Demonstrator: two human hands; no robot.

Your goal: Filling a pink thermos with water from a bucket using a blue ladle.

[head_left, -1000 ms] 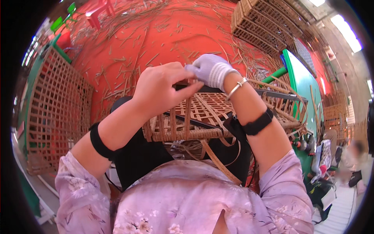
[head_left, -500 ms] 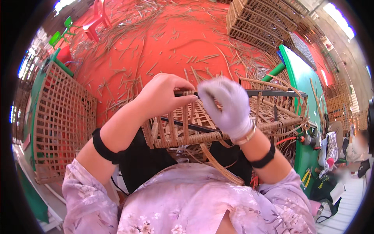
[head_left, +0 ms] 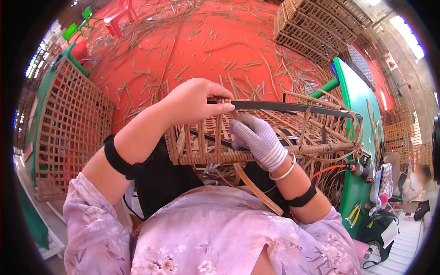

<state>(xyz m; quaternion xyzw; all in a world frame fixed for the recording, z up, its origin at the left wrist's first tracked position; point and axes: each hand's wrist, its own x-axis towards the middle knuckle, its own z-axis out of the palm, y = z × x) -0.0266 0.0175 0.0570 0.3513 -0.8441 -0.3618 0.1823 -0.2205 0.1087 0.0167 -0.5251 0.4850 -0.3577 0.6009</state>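
Note:
A half-woven rattan basket (head_left: 316,137) rests on my lap, open side up, with a dark metal rim frame (head_left: 293,108) across its top. My bare left hand (head_left: 195,101) pinches the near end of that frame and the top of the woven wall. My right hand (head_left: 257,137), in a grey knit glove, curls its fingers over the basket's near wall just below the frame and grips a rattan strip (head_left: 256,188) that trails down toward my lap.
A lattice panel (head_left: 68,128) leans at my left. Stacked woven crates (head_left: 316,27) stand at the back right on the red floor (head_left: 192,41), strewn with rattan offcuts. A green board (head_left: 357,101) and tools lie at right, where another person sits.
My right hand dropped from the top of the frame to the basket's near wall and closed on a strip. My left hand stayed pinched on the frame.

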